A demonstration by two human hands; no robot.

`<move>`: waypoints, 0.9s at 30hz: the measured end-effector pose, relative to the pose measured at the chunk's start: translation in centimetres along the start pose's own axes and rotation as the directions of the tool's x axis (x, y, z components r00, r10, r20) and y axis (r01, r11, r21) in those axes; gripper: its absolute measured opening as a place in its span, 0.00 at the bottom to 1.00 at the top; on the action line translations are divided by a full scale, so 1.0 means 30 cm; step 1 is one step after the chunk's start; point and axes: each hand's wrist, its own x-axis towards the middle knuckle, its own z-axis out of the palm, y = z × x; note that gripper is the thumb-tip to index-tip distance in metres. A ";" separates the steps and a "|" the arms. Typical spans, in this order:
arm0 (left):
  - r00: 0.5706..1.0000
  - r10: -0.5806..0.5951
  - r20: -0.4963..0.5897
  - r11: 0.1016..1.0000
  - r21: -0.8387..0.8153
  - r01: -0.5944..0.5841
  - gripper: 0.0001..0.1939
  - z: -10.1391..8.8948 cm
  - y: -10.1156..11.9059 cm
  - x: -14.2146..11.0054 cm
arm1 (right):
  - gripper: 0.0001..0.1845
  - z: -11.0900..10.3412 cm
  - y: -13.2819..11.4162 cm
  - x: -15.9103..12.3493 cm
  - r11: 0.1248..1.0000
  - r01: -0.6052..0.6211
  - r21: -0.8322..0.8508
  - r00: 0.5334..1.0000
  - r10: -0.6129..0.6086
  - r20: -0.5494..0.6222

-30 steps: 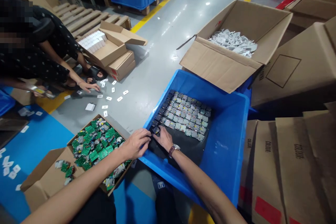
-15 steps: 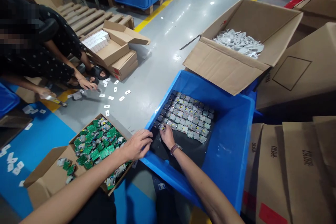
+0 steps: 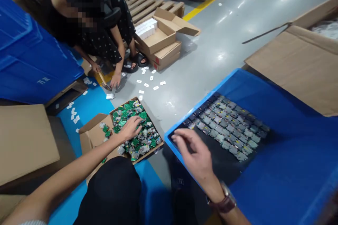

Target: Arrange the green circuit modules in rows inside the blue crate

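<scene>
My left hand (image 3: 130, 127) reaches over the cardboard box of circuit boards (image 3: 144, 144), its fingers spread and the tips among the loose green boards. Whether it touches one I cannot make out. My right hand (image 3: 195, 153), with a watch (image 3: 224, 198) on the wrist, hangs over the near left rim of the blue bin (image 3: 208, 93). Its fingers are loosely curved and apart, with nothing visible in them. Inside the bin, grey board assemblies (image 3: 232, 123) lie in neat rows on a black sheet (image 3: 211, 158).
Across the floor a co-worker's hand (image 3: 115, 80) is near a white piece (image 3: 110, 96); the other holds a hammer (image 3: 104, 81). Small white plates (image 3: 146, 85) lie scattered. An open carton (image 3: 161, 38) stands behind. A large cardboard box (image 3: 293, 66) overhangs the bin's far side.
My left hand has gone from the bin's rim to the box of boards. My right hand has lifted off the rows to the bin's left edge. The view has turned left.
</scene>
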 end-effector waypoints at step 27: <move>0.836 -0.547 0.036 0.793 -0.298 0.532 0.09 0.210 -0.079 -0.531 | 0.18 0.548 0.429 -0.197 0.721 0.363 -0.590 0.757 0.141 0.638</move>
